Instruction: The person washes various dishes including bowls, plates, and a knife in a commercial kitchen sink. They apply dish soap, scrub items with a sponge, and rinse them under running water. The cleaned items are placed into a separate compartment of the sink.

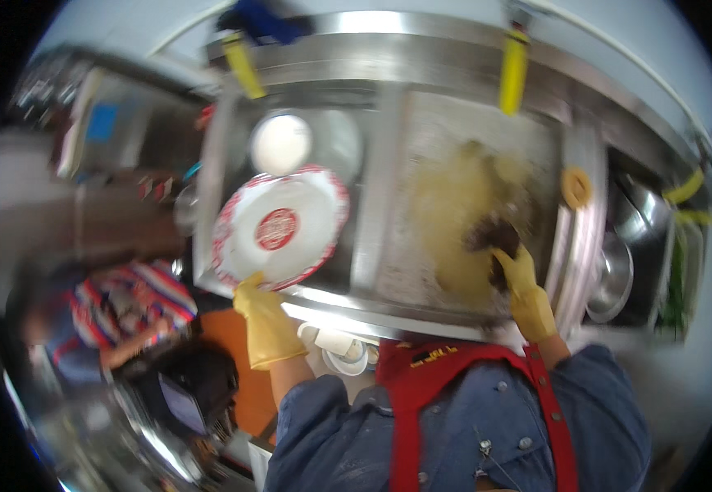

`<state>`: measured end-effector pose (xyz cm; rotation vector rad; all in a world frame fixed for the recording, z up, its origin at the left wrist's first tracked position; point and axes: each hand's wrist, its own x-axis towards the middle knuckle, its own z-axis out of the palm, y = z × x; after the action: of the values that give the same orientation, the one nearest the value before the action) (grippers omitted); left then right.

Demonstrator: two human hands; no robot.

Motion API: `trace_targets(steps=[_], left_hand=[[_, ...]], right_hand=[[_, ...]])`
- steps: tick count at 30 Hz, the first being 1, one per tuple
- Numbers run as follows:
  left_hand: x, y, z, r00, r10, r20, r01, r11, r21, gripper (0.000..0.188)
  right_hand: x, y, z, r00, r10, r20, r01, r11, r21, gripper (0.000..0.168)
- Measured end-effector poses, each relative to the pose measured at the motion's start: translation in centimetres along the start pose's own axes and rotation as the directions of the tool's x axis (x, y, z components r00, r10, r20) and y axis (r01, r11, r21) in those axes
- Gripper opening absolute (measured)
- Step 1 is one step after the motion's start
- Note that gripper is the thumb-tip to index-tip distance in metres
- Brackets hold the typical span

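My left hand (268,329), in a yellow rubber glove, grips the near rim of a white plate with a red patterned border (309,227). The plate is tilted over the left basin of a stainless steel sink (369,184), with a red emblem at its centre. My right hand (529,295), gloved the same way, holds a dark, blurred scrubbing pad or cloth (498,237) above the middle basin. Cloudy yellowish water (448,197) lies in that basin. Dark shapes show in the water, too blurred to name.
Beyond the plate sit a white bowl (281,144) and a pale round dish (340,144). Yellow-sleeved spouts (514,77) hang over the basins. A tan ring (576,187) rests on the right divider, with a steel bowl (614,277) past it. A person (128,307) is at left.
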<state>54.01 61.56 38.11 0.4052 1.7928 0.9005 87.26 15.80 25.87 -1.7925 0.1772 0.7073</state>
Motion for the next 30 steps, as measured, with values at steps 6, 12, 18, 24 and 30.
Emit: trace_targets(steps=[6,12,18,24,30], left_hand=[[-0.3,-4.5,-0.4,0.987,0.148,0.066,-0.158,0.968,0.195,0.031],[4.5,-7.2,1.3,0.962,0.149,0.229,-0.153,0.988,0.000,0.040],[8.3,-7.4,-1.4,0.947,0.096,0.306,-0.037,0.980,-0.195,0.048],[-11.4,-12.0,7.0,0.606,0.755,0.249,-0.784,0.620,0.030,0.045],[-17.0,-20.2,17.9,0.206,0.246,0.947,-0.971,-0.066,0.229,0.033]], right_hand=[[-3.4,-8.7,-1.0,0.963,-0.256,0.088,0.262,0.798,-0.543,0.032],[-1.5,-8.1,-2.8,0.938,-0.249,0.242,0.327,0.401,-0.856,0.022],[0.4,-7.6,-2.3,0.922,-0.100,0.375,0.387,0.308,-0.869,0.020],[1.1,-8.5,-1.7,0.884,-0.318,0.342,0.426,0.252,-0.869,0.057],[4.9,-6.8,1.1,0.852,-0.331,0.407,0.455,0.082,-0.887,0.062]])
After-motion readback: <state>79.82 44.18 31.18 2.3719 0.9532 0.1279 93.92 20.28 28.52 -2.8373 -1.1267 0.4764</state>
